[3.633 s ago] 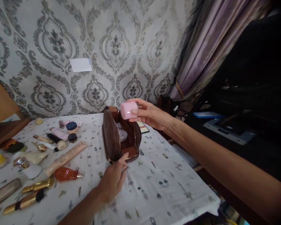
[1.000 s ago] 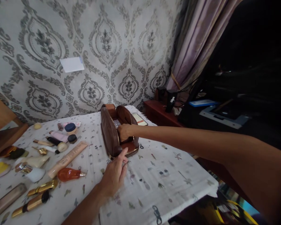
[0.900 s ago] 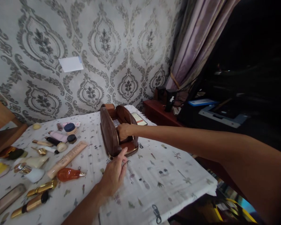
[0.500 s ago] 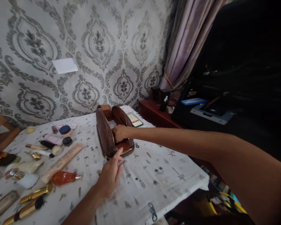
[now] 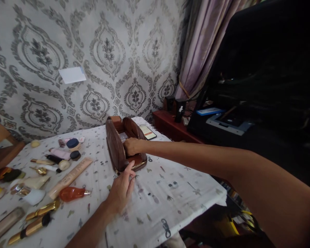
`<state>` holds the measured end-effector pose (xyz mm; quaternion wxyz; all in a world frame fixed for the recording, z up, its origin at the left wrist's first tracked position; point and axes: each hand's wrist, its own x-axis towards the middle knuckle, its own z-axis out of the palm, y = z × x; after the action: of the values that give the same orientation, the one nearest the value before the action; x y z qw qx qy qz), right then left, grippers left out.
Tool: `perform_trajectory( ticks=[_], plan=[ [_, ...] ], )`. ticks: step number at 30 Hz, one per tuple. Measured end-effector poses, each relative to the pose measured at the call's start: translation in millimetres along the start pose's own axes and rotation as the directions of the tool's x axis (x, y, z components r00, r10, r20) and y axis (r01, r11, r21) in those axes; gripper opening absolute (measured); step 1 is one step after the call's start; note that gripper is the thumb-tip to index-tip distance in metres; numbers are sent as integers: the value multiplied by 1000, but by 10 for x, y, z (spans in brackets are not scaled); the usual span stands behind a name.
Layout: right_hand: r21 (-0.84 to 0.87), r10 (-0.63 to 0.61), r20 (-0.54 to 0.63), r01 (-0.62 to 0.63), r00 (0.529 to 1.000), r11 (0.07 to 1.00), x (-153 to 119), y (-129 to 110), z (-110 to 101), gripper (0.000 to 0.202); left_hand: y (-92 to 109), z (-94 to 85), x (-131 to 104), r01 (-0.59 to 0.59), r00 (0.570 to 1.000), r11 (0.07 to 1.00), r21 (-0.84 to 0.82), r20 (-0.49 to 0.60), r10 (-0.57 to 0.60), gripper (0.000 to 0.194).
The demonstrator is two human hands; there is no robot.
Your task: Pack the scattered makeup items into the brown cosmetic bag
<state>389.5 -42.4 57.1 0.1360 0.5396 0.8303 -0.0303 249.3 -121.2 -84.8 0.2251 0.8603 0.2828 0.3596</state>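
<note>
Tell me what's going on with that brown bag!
A person has their right hand down inside the open brown bag; what the fingers may be holding is hidden. The left hand is at the bag's near edge, with a fingertip seeming to touch it. On the left, an orange bottle, a blue-lidded jar and other bottles and tubes are spread over the patterned cloth.

A smooth brown bag (image 5: 115, 148) with a gold-coloured zip stood unzipped, mouth gaping, slightly below and left of the frame's centre.
</note>
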Motion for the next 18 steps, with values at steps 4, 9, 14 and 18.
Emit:
perform_trajectory(
  ticks=[4,9,14,18],
  plan=[
    [-70,13,-24,-15,1000,997,-86,27,-205,26,-12,1,-6,3,1000,1000,-6,9,-3,64],
    [-203,-75,-94,55,993,978,-322,193,-484,32,-22,4,-4,-9,1000,1000,-6,9,9,67],
    [-197,-166,89,180,982,964,-418,193,-418,30,-14,-9,-3,-22,1000,1000,-2,11,22,70],
    [-229,-156,176,194,972,954,-373,100,-263,26,-3,-20,2,-19,1000,1000,-5,21,19,66]
  ],
)
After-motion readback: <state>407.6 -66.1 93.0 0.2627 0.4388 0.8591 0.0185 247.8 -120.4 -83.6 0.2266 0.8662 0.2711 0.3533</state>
